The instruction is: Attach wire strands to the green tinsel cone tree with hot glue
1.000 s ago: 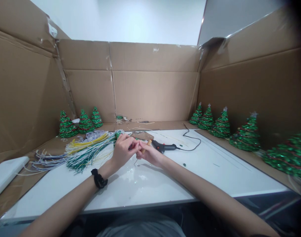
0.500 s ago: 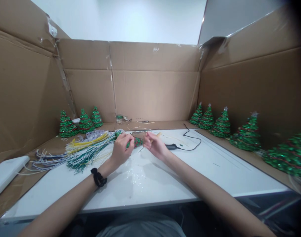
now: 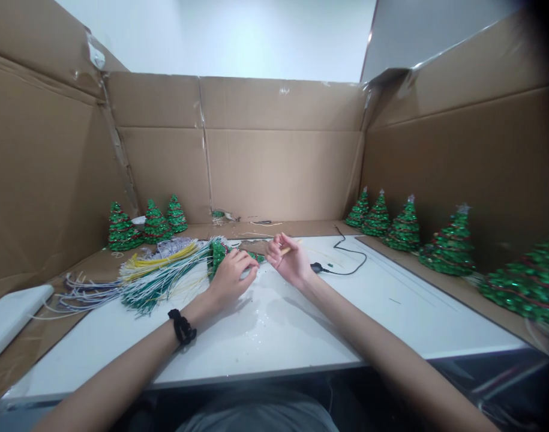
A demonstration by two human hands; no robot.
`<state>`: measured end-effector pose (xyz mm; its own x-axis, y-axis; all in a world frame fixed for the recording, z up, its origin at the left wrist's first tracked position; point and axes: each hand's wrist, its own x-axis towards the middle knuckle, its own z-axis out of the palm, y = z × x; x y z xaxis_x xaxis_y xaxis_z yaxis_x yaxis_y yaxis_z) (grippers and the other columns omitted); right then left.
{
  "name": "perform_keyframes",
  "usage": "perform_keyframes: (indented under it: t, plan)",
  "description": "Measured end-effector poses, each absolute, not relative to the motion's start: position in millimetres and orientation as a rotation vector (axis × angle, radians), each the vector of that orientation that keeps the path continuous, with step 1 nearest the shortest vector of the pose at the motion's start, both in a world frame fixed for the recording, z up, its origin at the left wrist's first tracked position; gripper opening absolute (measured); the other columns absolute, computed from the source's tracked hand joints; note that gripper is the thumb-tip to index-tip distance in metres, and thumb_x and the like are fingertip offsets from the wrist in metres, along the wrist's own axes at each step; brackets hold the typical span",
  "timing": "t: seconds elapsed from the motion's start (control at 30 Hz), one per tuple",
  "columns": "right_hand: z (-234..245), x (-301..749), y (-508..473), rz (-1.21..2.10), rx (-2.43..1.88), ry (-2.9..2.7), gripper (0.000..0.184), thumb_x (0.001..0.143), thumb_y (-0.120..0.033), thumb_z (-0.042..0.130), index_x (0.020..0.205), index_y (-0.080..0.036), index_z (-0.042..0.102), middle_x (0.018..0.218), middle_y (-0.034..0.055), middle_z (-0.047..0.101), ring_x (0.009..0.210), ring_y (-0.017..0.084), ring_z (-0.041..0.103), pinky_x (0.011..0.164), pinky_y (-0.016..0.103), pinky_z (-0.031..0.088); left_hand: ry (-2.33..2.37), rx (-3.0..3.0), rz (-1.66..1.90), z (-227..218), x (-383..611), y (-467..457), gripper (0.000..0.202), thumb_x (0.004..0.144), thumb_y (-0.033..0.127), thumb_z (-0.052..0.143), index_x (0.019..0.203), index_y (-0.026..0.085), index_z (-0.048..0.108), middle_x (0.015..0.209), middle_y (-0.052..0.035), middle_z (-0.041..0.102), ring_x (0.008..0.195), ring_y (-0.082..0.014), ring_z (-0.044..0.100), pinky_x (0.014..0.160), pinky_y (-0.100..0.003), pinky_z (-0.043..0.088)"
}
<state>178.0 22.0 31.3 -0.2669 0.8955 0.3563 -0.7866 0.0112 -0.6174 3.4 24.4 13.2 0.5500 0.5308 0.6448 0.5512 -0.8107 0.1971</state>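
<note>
- Tan, slim handle (image 3: 285,251), perhaps wooden: the right hand (image 3: 293,262) has its fingers curled around it, just right of the landmark, a shiny green tree with red trim lying on its side (image 3: 219,252). Its far end pokes out past the fingers; whatever lies at the other end is hard to make out.
- The left hand (image 3: 233,277), a black fabric band (image 3: 182,328) at its wrist, is bent over the near side of the lying tree and covers its middle. Whether it grips or only touches, I cannot tell. The two hands are apart.
- Right of the lying tree, a black grip with a cord (image 3: 317,267) is mostly hidden behind the right hand.
- Left of the lying tree, yellow, white and green thin strands (image 3: 141,294) crowd close.
- Room to move lies nearer than the lying tree, toward the front edge of the white tabletop (image 3: 274,354), where glittery specks are scattered.
- Well right of the lying tree, upright green tinsel-like trees (image 3: 402,227) line the brown cardboard wall (image 3: 463,144); the nearest is cut off.
</note>
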Motion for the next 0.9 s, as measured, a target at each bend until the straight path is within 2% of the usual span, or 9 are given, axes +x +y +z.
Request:
perform_keyframes:
  t: [0.17,0.27,0.47,0.6,0.67,0.8,0.9]
  plan:
    - [33,177,20,1.628,-0.164,-0.903,0.03,0.09,-0.022,0.036,0.064,-0.017,0.051,0.053,-0.0017,0.035,0.047,0.01,0.028,0.047,0.021,0.032,-0.998,-2.855,-1.143,9,5,27,0.024,0.089,0.022,0.038,0.071,0.018,0.053,0.076,-0.0028,0.058,0.078,-0.0187,0.044,0.078,-0.033,0.035]
    - [36,179,19,1.612,-0.148,-0.928,0.027,0.088,-0.023,0.038,0.065,-0.018,0.051,0.053,-0.0024,0.033,0.047,0.01,0.027,0.048,0.021,0.031,-1.098,-2.964,-1.295,10,6,28,0.024,0.087,0.024,0.038,0.067,0.019,0.049,0.073,-0.002,0.054,0.079,-0.0184,0.044,0.075,-0.031,0.035]
    - [40,183,19,1.574,-0.18,-1.009,0.025,0.086,-0.032,0.04,0.068,-0.019,0.051,0.047,-0.0057,0.03,0.04,0.008,0.018,0.042,0.021,0.025,-1.24,-3.358,-1.603,4,16,24,0.022,0.08,0.025,0.039,0.059,0.018,0.041,0.06,0.0025,0.043,0.062,-0.0131,0.042,0.065,-0.026,0.033]
    - [38,182,22,1.473,-0.35,-1.085,0.023,0.081,-0.035,0.046,0.065,-0.019,0.05,0.055,-0.0024,0.045,0.049,0.01,0.039,0.052,0.024,0.035,-1.326,-3.353,-1.666,-3,20,21,0.019,0.077,0.027,0.041,0.06,0.018,0.041,0.057,0.0035,0.041,0.059,-0.012,0.04,0.061,-0.025,0.03]
    - [34,180,24,1.375,-0.549,-1.227,0.024,0.078,-0.035,0.049,0.062,-0.018,0.051,0.058,-0.001,0.05,0.053,0.011,0.044,0.054,0.025,0.035,-1.335,-3.326,-1.705,-2,20,19,0.021,0.078,0.029,0.041,0.061,0.018,0.04,0.056,0.0043,0.039,0.057,-0.0115,0.038,0.059,-0.025,0.028]
    - [27,173,22,1.176,-0.855,-1.547,0.027,0.077,-0.032,0.054,0.055,-0.018,0.045,0.043,-0.0059,0.035,0.044,0.008,0.029,0.046,0.023,0.023,-1.363,-3.279,-1.833,1,19,17,0.021,0.079,0.03,0.042,0.062,0.019,0.037,0.056,0.0061,0.033,0.055,-0.0102,0.033,0.055,-0.024,0.026]
    - [25,171,19,1.254,-0.808,-1.522,0.033,0.079,-0.043,0.054,0.059,-0.019,0.043,0.042,-0.0087,0.026,0.041,0.007,0.02,0.044,0.024,0.014,-1.386,-3.282,-1.879,1,18,21,0.021,0.078,0.033,0.042,0.064,0.019,0.037,0.056,0.0068,0.03,0.053,-0.0096,0.028,0.052,-0.024,0.023]
